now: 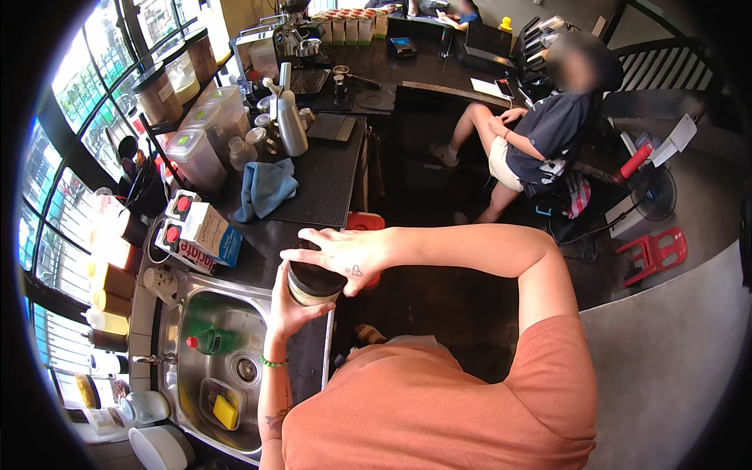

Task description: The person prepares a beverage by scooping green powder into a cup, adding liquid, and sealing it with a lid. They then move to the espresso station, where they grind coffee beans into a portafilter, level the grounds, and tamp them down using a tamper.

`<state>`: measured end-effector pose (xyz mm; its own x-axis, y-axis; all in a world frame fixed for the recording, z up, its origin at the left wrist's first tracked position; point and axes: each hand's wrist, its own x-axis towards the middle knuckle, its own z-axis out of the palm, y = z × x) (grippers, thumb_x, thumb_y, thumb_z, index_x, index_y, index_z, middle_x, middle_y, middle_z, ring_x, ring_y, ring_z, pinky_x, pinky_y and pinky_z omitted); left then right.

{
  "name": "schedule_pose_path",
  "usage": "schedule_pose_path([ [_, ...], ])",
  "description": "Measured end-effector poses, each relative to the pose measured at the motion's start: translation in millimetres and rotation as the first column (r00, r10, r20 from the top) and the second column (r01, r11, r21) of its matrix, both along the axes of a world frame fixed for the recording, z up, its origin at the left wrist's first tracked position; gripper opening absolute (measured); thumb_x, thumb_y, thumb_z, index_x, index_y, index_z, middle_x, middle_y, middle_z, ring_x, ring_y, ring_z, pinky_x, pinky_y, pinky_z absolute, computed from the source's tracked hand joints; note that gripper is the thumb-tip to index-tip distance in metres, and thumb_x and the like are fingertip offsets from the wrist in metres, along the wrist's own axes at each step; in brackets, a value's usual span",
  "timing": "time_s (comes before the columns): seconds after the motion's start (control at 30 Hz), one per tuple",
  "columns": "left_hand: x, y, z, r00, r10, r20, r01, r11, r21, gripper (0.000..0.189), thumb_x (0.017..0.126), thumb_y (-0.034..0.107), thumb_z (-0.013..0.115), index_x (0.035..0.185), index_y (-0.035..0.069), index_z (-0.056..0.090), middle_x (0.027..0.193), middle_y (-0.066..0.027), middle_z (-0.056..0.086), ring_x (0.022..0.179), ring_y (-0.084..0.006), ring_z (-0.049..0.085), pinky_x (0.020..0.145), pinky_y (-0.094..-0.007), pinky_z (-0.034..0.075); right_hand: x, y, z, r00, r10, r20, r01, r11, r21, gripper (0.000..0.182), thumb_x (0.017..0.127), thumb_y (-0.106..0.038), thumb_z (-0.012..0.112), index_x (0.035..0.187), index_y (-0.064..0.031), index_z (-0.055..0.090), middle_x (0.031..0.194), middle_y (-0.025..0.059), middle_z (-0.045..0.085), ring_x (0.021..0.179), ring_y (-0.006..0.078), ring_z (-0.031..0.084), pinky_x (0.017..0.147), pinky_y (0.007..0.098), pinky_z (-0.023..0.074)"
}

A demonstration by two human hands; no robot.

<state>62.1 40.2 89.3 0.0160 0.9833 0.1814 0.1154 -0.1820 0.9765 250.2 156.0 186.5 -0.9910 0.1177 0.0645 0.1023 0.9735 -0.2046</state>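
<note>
A jar with a black lid is between my two hands, above the counter edge beside the sink. My left hand wraps the jar's side and base, thumb and fingers around it. Over the lid spreads my right hand, its fingers gripping the rim. The jar's pale lower part shows just under the lid; the rest is covered by my hands. Whether the lid is loose or tight cannot be seen.
Left of me is a steel sink holding a green bottle and a yellow sponge in a plastic tub. Cartons, a blue cloth and a metal cream whipper stand beyond. A seated person is at right.
</note>
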Motion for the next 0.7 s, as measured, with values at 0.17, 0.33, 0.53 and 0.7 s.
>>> schedule_pose_path([
  [0.17,15,2,19,0.875,0.292,-0.385,-0.208,0.947,0.244,0.107,0.053,0.017,0.092,0.143,0.002,0.036,0.129,-0.0160,0.048,0.121,-0.0317,0.049,0.105,-0.0425,0.040,-10,-6,23,0.840,-0.456,0.294,0.530,0.806,-0.264,0.113,0.062,-0.059,0.079,0.147,-0.0063,0.027,0.133,0.0284,0.045,0.118,0.0414,0.054,0.099,0.0462,0.0459],
  [0.33,3,2,5,0.997,0.038,-0.063,-0.034,0.998,0.055,0.108,0.051,0.019,0.093,0.142,0.002,0.037,0.128,-0.0148,0.048,0.121,-0.0291,0.049,0.106,-0.0414,0.039,4,-1,-1,0.986,0.033,-0.164,-0.027,0.999,0.037,0.104,0.066,-0.055,0.079,0.147,-0.0126,0.030,0.141,0.0257,0.039,0.121,0.0409,0.052,0.100,0.0467,0.0453],
  [0.53,16,-1,25,0.894,0.213,-0.393,-0.152,0.971,0.182,0.106,0.054,0.020,0.092,0.143,0.002,0.036,0.129,-0.0157,0.048,0.124,-0.0309,0.047,0.106,-0.0425,0.039,-9,-9,26,0.888,-0.393,0.239,0.434,0.888,-0.152,0.102,0.070,-0.068,0.067,0.144,-0.0044,0.035,0.130,0.0270,0.050,0.104,0.0441,0.061,0.090,0.0453,0.0508],
  [0.7,9,2,14,0.999,0.007,0.037,-0.007,1.000,-0.004,0.106,0.053,0.019,0.092,0.141,0.002,0.037,0.128,-0.0145,0.049,0.122,-0.0296,0.049,0.105,-0.0420,0.041,1,3,20,0.985,-0.096,0.141,0.108,0.991,-0.077,0.111,0.065,-0.053,0.078,0.149,-0.0049,0.023,0.138,0.0301,0.042,0.110,0.0448,0.059,0.096,0.0471,0.0487],
])
